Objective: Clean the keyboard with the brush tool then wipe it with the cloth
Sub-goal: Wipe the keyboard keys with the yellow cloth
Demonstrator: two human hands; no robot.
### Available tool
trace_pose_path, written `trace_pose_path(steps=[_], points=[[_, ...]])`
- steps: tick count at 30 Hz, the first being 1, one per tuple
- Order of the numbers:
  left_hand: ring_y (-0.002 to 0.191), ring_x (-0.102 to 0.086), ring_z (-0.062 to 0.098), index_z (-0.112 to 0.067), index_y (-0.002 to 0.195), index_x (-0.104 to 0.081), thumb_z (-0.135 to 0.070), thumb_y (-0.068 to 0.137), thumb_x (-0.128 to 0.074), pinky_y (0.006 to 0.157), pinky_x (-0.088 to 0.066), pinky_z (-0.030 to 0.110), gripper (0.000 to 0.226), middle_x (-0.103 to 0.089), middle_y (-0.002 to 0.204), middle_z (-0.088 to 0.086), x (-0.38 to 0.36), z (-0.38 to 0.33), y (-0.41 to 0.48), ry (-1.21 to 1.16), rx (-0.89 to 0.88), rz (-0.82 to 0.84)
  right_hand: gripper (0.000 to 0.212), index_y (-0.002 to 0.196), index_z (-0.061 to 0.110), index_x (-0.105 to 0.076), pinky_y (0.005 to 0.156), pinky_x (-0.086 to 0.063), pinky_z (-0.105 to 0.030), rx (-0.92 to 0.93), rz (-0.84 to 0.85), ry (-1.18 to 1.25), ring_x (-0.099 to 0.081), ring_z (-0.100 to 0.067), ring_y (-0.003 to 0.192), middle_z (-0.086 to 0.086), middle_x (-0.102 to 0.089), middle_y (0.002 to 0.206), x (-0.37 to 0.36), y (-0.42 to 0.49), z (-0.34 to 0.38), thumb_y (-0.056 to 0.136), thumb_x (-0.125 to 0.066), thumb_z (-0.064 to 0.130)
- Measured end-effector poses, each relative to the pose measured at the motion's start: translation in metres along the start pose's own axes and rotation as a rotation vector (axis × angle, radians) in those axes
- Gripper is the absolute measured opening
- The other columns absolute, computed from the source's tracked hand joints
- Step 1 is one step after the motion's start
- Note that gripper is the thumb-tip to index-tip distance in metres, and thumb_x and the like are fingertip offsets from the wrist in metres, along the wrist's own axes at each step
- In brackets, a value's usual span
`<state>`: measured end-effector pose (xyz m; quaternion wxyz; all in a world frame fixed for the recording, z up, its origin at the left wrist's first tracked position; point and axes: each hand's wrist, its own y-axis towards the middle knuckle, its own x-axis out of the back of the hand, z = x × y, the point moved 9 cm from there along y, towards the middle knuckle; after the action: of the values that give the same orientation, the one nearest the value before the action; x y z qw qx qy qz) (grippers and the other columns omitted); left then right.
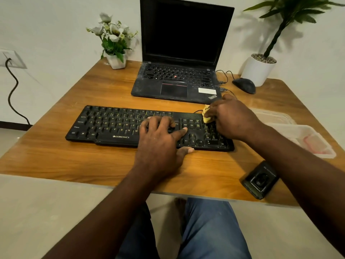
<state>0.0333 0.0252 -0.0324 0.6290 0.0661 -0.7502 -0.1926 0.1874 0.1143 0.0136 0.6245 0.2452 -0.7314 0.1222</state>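
A black keyboard [112,126] with yellow lettering lies across the middle of the wooden table [56,157]. My left hand [160,139] rests flat on its right-centre keys, fingers spread, thumb at the front edge. My right hand [231,120] is closed around a bunched yellow cloth [206,116] and presses it onto the number pad at the keyboard's far right. Only a small part of the cloth shows past my fingers. No brush tool can be made out.
An open black laptop [177,85] stands behind the keyboard, a black mouse [244,85] to its right. A clear plastic container [302,135] sits at the right, a small black case [260,180] near the front edge. Two potted plants [115,42] [259,68] stand at the back.
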Motion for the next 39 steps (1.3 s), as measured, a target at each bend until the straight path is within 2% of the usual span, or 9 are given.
trace_pose_path(steps=[4,9,12,18,22,25,28,32,39], points=[[0.131,-0.036,0.027,-0.040,0.137,-0.060,-0.080,0.084,-0.049,0.112,-0.027,0.053,0.067,-0.048,0.137,0.001,0.000,0.000,0.000,-0.005,-0.006,0.004,0.041,0.127,0.029,-0.071,0.098,-0.050,-0.042,-0.024,0.022,0.028,-0.052,-0.024,0.120,0.002,-0.069,0.128,0.003,0.015,0.013,0.090,-0.068,0.012],[0.132,-0.036,0.028,-0.041,0.137,-0.060,-0.080,0.084,-0.050,0.112,-0.028,0.054,0.066,-0.048,0.139,0.002,0.001,-0.001,-0.001,0.002,0.006,0.002,0.038,0.130,0.021,-0.070,0.094,-0.052,-0.038,0.070,0.021,-0.231,-0.048,-0.024,0.122,-0.002,-0.065,0.132,0.011,0.001,0.044,0.093,-0.072,0.031],[0.132,-0.035,0.028,-0.042,0.137,-0.060,-0.080,0.084,-0.050,0.112,-0.028,0.053,0.066,-0.047,0.140,0.002,0.000,0.001,-0.001,0.007,0.011,0.003,0.036,0.129,0.018,-0.069,0.091,-0.048,-0.036,0.088,0.037,-0.271,-0.046,-0.024,0.122,-0.002,-0.063,0.132,0.019,-0.016,0.057,0.096,-0.068,0.034],[0.131,-0.034,0.027,-0.040,0.137,-0.060,-0.080,0.083,-0.050,0.111,-0.026,0.052,0.067,-0.046,0.138,0.001,0.000,0.002,-0.002,-0.016,0.006,-0.013,0.037,0.131,0.017,-0.067,0.098,-0.048,-0.039,0.083,0.099,-0.218,-0.041,-0.025,0.128,-0.004,-0.059,0.136,0.021,-0.050,0.084,0.100,-0.060,0.036],[0.129,-0.034,0.026,-0.039,0.137,-0.061,-0.081,0.084,-0.049,0.110,-0.027,0.051,0.068,-0.047,0.136,0.000,0.002,0.001,-0.002,-0.028,-0.004,-0.015,0.036,0.131,0.027,-0.069,0.092,-0.049,-0.034,0.040,0.114,-0.063,-0.047,-0.020,0.118,0.003,-0.065,0.129,0.026,-0.043,0.061,0.094,-0.068,0.025],[0.129,-0.035,0.026,-0.037,0.134,-0.063,-0.080,0.083,-0.050,0.108,-0.028,0.050,0.068,-0.048,0.135,-0.002,0.002,0.002,-0.002,-0.044,-0.005,-0.015,0.037,0.128,0.030,-0.072,0.095,-0.049,-0.034,-0.042,0.053,0.106,-0.052,-0.020,0.119,0.004,-0.067,0.129,0.022,-0.034,0.051,0.094,-0.068,0.017],[0.128,-0.035,0.025,-0.036,0.131,-0.066,-0.080,0.083,-0.052,0.107,-0.030,0.050,0.066,-0.049,0.133,-0.003,0.003,0.002,-0.005,-0.061,-0.009,-0.029,0.029,0.123,0.028,-0.075,0.095,-0.051,-0.037,-0.116,-0.062,0.149,-0.058,-0.022,0.115,0.001,-0.071,0.126,0.015,-0.040,0.051,0.096,-0.068,0.022],[0.129,-0.033,0.024,-0.036,0.132,-0.066,-0.077,0.083,-0.054,0.107,-0.028,0.049,0.065,-0.048,0.135,-0.005,0.003,0.003,-0.002,-0.080,-0.008,-0.019,0.024,0.117,0.025,-0.077,0.086,-0.048,-0.034,-0.230,-0.208,0.234,-0.062,-0.022,0.106,-0.002,-0.073,0.115,0.022,-0.039,0.044,0.094,-0.071,0.032],[0.129,-0.034,0.025,-0.033,0.120,-0.066,-0.082,0.076,-0.057,0.106,-0.032,0.050,0.066,-0.049,0.134,-0.005,0.004,0.008,-0.004,-0.089,0.057,-0.042,0.021,0.114,0.029,-0.077,0.082,-0.051,-0.034,-0.146,-0.091,0.229,-0.060,-0.020,0.105,-0.001,-0.066,0.113,0.022,-0.017,0.070,0.095,-0.069,0.034]])
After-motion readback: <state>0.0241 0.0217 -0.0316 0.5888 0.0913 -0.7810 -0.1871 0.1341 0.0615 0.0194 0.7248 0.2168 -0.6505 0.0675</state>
